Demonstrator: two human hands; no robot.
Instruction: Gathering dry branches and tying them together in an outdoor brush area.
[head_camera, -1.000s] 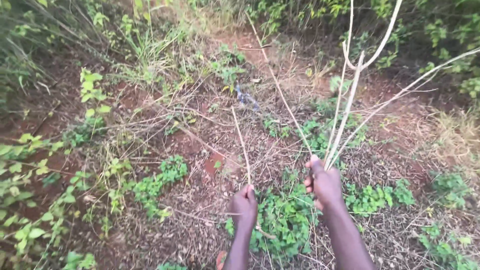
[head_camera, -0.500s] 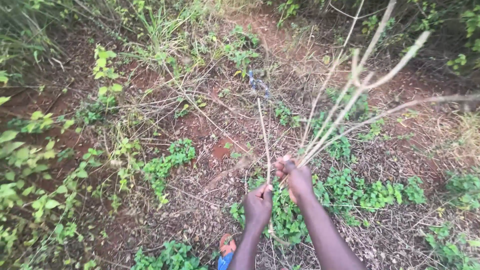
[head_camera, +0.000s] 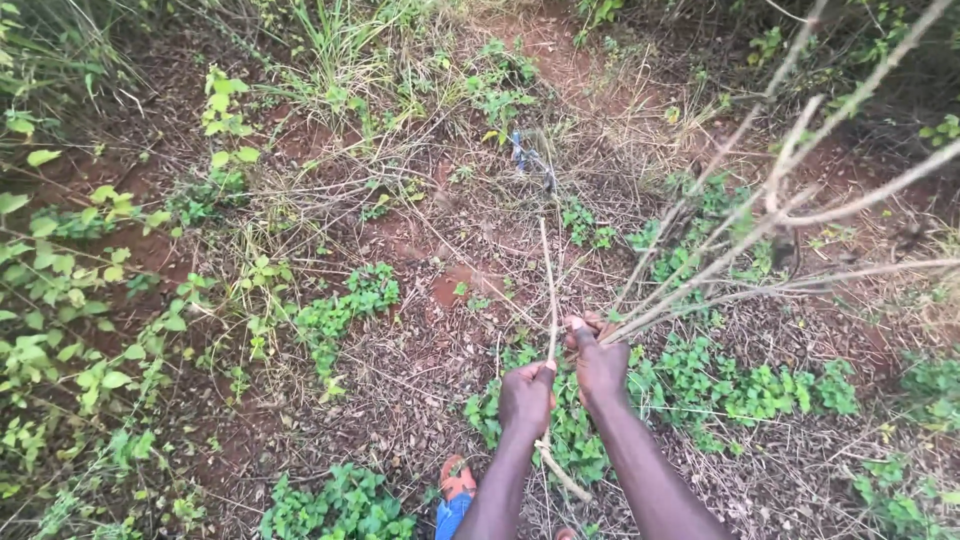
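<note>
My right hand (head_camera: 598, 357) is shut around the base of a bundle of dry, bare branches (head_camera: 770, 230) that fan out up and to the right. My left hand (head_camera: 526, 395) sits right beside it, shut on a single thin dry stick (head_camera: 548, 290) that points upward, with its lower end poking out below the hand. The two hands nearly touch. Both forearms reach in from the bottom edge.
Red soil ground covered in dry twigs, grass and low green weeds (head_camera: 340, 310). My foot in an orange-and-blue sandal (head_camera: 455, 490) shows at the bottom. A small bluish scrap (head_camera: 525, 150) lies further up. Taller grass (head_camera: 340, 40) stands along the far edge.
My right hand has swung the branch bundle leftward and lower, closing in beside my left hand. The view has shifted a little closer to the ground.
</note>
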